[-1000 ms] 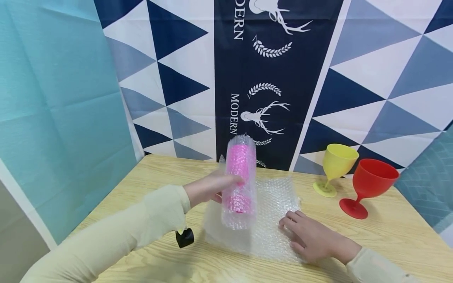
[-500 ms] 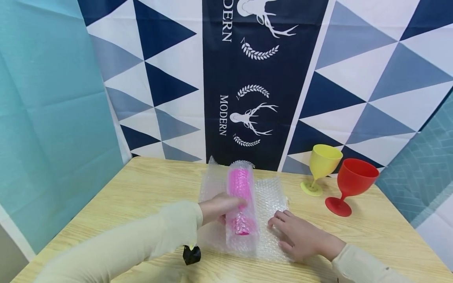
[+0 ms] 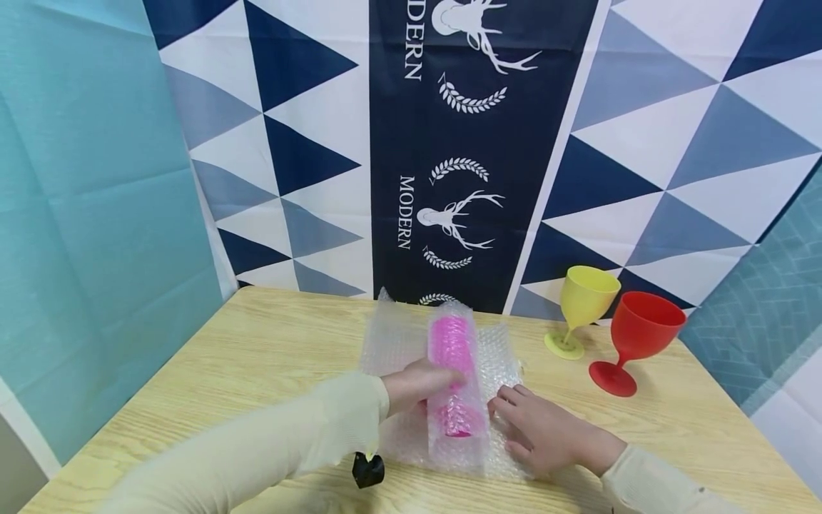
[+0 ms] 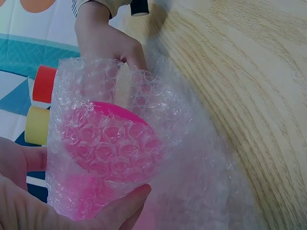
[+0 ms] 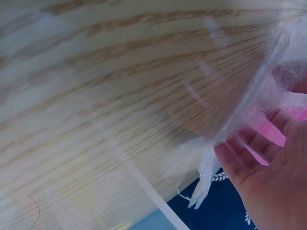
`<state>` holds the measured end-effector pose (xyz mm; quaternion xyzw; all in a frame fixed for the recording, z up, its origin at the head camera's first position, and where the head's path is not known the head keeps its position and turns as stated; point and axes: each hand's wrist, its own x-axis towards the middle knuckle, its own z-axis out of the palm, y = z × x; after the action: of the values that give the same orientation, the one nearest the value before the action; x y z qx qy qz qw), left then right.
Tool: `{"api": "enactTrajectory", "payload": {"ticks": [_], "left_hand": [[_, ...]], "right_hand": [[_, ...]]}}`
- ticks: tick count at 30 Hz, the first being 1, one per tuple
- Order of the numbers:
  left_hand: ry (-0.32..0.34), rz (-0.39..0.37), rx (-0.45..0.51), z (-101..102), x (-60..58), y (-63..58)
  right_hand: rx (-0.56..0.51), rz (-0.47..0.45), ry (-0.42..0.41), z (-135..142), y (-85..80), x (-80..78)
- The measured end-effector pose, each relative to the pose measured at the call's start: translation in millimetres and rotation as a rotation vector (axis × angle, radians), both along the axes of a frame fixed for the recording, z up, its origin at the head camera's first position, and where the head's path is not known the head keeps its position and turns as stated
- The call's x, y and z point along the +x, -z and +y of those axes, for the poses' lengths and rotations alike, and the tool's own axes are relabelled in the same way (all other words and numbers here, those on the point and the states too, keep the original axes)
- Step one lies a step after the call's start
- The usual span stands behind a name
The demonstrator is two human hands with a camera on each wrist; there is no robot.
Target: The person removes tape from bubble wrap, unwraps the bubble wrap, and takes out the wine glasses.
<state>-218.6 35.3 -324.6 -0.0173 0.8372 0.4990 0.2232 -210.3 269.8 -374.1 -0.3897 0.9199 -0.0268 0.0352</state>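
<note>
A pink goblet (image 3: 452,343) lies inside a roll of bubble wrap, its outline showing through the clear layers. My left hand (image 3: 420,385) grips the roll around its middle, thumb across the top. In the left wrist view the goblet's round pink end (image 4: 112,143) faces the camera under the bubbles, with thumb and fingers on either side. A flat stretch of bubble wrap (image 3: 504,360) spreads under and beside the roll. At its right edge my right hand (image 3: 552,432) rests with relaxed fingers, fingertips touching the sheet. The right wrist view shows the fingers (image 5: 237,153) along that edge.
A yellow goblet (image 3: 587,296) and a red goblet (image 3: 645,328) stand upright at the back right of the wooden table (image 3: 276,321). A patterned cloth (image 3: 327,143) hangs close behind the table. A small black object (image 3: 368,470) hangs under the left cuff.
My left hand has lowered the wrapped goblet onto the flat bubble wrap and shifted it rightward, toward the right hand. The right hand has stayed at the sheet's edge. The head view has shifted slightly.
</note>
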Motion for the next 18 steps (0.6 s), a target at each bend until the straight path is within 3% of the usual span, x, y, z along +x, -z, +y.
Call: {"api": "enactTrajectory", "payload": {"ticks": [5,12,18], "left_hand": [[-0.001,0.007,-0.077,3.2,-0.6,4.0],[-0.035,0.013,-0.054,0.3,1.7,7.7],[-0.056,0.021,-0.035,-4.0,3.2,8.2]], "right_hand": [[0.001,0.045,-0.024,-0.2,0.7,1.3],[-0.018,-0.048,0.035,-1.8,-0.8,1.0],[-0.005,-0.071,0.056,-1.7,-0.4,0.9]]}}
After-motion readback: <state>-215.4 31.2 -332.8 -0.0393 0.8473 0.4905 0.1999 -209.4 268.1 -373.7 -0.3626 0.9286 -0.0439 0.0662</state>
